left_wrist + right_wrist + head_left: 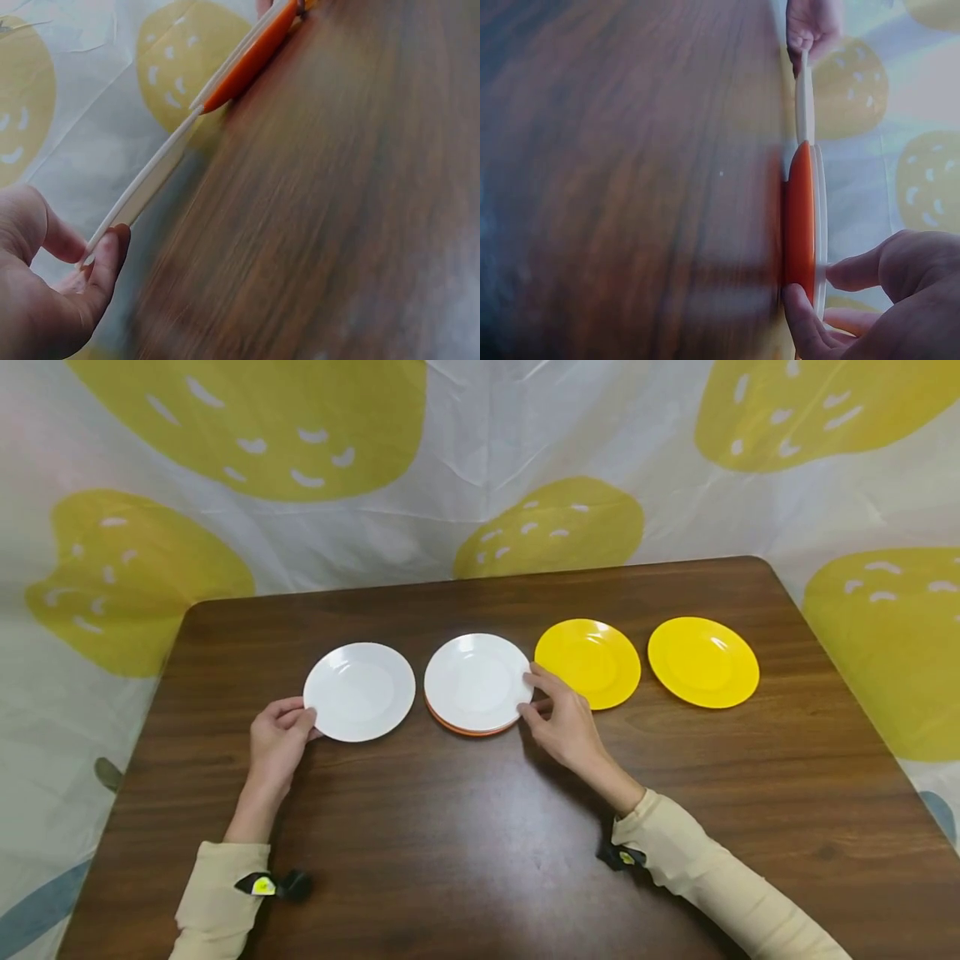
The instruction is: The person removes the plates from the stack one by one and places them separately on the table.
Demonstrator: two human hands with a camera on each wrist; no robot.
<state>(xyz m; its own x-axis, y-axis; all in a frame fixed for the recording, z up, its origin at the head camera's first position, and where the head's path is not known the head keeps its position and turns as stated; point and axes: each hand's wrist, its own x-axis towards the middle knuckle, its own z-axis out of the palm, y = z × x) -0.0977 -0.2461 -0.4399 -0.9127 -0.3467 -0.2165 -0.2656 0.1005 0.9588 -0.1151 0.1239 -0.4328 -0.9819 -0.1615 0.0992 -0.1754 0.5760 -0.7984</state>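
My left hand (279, 735) pinches the left rim of a white plate (360, 692). In the left wrist view, this plate's pale underside (154, 184) shows above the tabletop. Another white plate (478, 682) lies on an orange plate (468, 732), whose edge peeks out at the front. At the right rim of that stack, my right hand (564, 722) holds the upper white plate between thumb and fingers. The right wrist view has one fingertip low against the orange plate (800, 225) and another digit at the white rim. Both wrists wear dark straps.
Two yellow plates, a nearer one (587, 664) just past my right fingers and another (703, 662) farther right, lie on the brown wooden table (450, 860). A white cloth with yellow fruit shapes (551, 527) hangs behind the table's back edge.
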